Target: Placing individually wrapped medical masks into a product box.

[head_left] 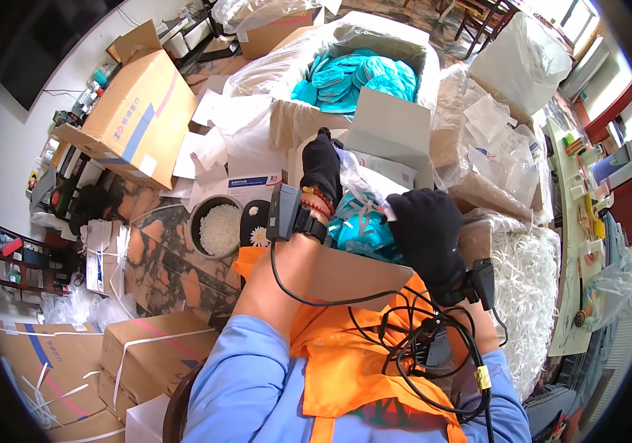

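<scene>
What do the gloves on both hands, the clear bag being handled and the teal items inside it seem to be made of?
Left hand and right hand: black gloves, matte and probably knit fabric, with no shine. Clear bag: thin plastic film, glossy and crinkled with white glare. Teal items: soft, likely non-woven or thin fabric, folded with white straps; the exact weave is too small to tell.

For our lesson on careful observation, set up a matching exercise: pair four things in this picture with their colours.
Things:
1. gloves on the left hand and right hand
2. vest
3. sleeves
4. folded items in the big box

Colours:
A. teal
B. orange
C. black
D. light blue

Pairs: 1-C, 2-B, 3-D, 4-A
</scene>
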Demonstrator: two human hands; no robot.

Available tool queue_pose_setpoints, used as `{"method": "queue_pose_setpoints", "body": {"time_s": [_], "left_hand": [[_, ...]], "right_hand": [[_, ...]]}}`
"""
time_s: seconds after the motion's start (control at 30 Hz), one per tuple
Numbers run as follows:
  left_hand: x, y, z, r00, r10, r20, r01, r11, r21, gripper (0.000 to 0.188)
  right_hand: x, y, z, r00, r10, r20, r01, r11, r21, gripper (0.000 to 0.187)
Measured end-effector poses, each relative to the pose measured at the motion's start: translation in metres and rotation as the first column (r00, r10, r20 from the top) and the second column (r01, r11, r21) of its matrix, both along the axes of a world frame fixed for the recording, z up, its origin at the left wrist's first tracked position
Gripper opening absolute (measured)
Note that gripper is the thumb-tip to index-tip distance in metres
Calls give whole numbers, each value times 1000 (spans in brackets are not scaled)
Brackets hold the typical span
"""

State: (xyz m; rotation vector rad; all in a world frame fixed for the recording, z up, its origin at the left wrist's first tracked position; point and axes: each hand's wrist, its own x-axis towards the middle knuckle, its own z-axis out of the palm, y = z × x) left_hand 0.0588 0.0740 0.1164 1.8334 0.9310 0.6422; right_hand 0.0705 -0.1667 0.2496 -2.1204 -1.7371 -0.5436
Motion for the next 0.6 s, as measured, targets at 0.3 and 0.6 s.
{"method": "queue_pose_setpoints", "body": {"time_s": [0.3,0.6], "left_hand": [[-45,-59,92,874,-461,154,246,692,678,38],[-50,-61,73,865,-494,82,463,852,244,28]], "right_hand": [[66,20,-9,1000,-11,25,11,1000,8,9],[68,23,0,930,84,-358,8,969,247,43]]}}
